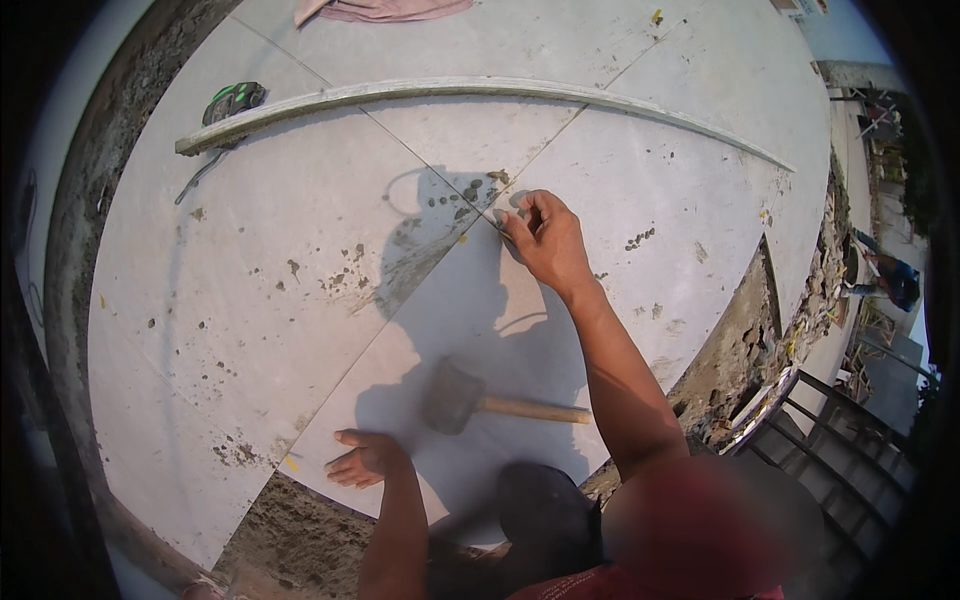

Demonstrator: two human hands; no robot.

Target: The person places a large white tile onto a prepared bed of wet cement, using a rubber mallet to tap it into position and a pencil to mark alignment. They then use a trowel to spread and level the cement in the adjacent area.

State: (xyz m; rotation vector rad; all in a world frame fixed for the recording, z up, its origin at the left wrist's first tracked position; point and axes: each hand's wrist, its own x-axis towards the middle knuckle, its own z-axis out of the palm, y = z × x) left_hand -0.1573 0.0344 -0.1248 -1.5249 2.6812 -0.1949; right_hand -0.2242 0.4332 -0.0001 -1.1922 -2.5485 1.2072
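Note:
My right hand (545, 240) is at a joint where large grey tiles meet, thumb and fingers pinched on something small that I cannot make out, among crumbs of mortar. My left hand (365, 458) rests near the front edge of a tile (520, 460), fingers apart. A rubber mallet (450, 395) with a wooden handle lies on that tile between my forearms. My head and body cast a shadow over this middle part.
A long straight bar (420, 88) lies across the tiles beyond my hands, with a black-and-green tool (235, 100) at its left. A pink cloth (380, 8) is at the top. Rough mortar (280, 530) borders the tiles. A metal grate (830, 450) and another person (885, 275) are at the right.

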